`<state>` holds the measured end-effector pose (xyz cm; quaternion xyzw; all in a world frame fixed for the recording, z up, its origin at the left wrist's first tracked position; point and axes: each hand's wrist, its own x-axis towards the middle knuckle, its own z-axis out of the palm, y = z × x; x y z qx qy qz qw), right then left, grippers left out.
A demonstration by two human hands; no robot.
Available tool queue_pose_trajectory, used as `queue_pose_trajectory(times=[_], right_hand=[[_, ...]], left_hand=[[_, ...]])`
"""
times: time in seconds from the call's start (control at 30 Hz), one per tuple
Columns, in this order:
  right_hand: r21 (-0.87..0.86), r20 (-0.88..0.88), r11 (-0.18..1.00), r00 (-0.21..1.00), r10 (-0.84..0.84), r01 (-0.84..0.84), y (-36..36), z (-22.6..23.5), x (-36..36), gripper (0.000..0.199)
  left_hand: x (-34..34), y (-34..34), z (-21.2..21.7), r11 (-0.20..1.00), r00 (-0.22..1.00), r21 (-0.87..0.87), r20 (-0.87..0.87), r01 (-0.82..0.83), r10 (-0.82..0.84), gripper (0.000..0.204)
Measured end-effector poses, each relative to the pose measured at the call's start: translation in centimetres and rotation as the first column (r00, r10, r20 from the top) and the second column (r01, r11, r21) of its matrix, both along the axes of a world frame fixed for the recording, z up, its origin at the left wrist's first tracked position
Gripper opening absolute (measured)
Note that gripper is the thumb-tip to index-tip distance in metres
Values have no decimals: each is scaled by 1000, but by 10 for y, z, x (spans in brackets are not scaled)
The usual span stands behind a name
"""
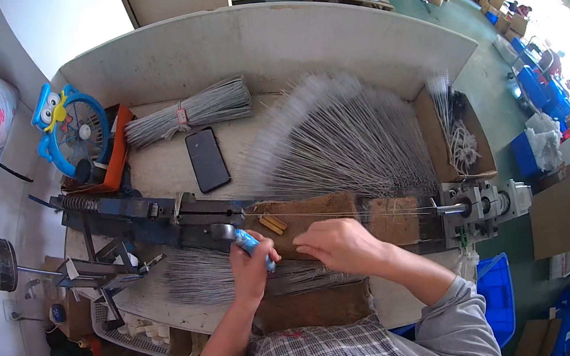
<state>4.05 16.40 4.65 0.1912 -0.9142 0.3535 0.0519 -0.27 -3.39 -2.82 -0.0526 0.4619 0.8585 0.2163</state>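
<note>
My left hand [251,270] is closed around a blue-wrapped handle [246,240] whose upper end meets a rounded metal part of the long bench machine [193,236]. To its right, my right hand [341,244] is closed in a pinch over a brown pad [327,205]; whatever its fingertips hold is too small to make out. Thin wires [321,211] stretch above the pad toward a metal spindle [454,208] at the machine's right end. Small yellow pieces [273,224] lie on the pad between my hands. Grey wire strands [203,274] lie under and beside my left forearm.
Behind the machine spreads a wide fan of thin wires [347,141], with a tied wire bundle [191,112] and a dark phone [208,159] to its left. A blue toy-like fan [77,130] stands at the left. A cardboard box [437,141] holds more strands. A panel [262,38] borders the back.
</note>
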Motion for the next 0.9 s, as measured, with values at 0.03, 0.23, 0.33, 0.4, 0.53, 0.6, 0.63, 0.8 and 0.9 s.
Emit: queue_pose_trajectory(times=[0.03, 0.23, 0.33, 0.4, 0.53, 0.6, 0.63, 0.8, 0.9], right_hand=[[43, 72, 999, 997, -12, 8, 0, -10, 1, 21], [78, -61, 976, 978, -200, 205, -23, -67, -42, 24], [175, 38, 977, 991, -128, 119, -24, -57, -36, 21], [158, 39, 980, 990, -132, 124, -15, -48, -29, 20], [7, 19, 998, 998, -56, 56, -15, -39, -25, 19], [-17, 44, 999, 998, -39, 40, -17, -40, -26, 19], [-14, 51, 1000, 999, -20, 20, -16, -44, -28, 19], [9, 83, 1000, 996, -19, 18, -17, -41, -23, 24], [3, 109, 999, 993, -45, 45, -14, -18, -13, 25]], left_hand=[[-1, 1, -3, 960, 991, -280, -127, 12, -49, 17], [-15, -21, 5, 538, 854, -831, -378, -144, -357, 22], [-8, -51, 12, 637, 923, -768, -295, -74, -249, 29], [-9, -79, -1, 836, 940, -506, -339, -212, 33, 32], [-9, -160, -14, 866, 856, -277, 203, -416, 476, 27], [-9, -179, -13, 853, 812, -176, 260, -492, 522, 23], [-11, -184, -14, 854, 813, -169, 263, -491, 519, 23], [-16, -191, -15, 847, 829, -241, 203, -473, 521, 20], [-19, -185, -21, 803, 790, -229, 169, -550, 589, 19]])
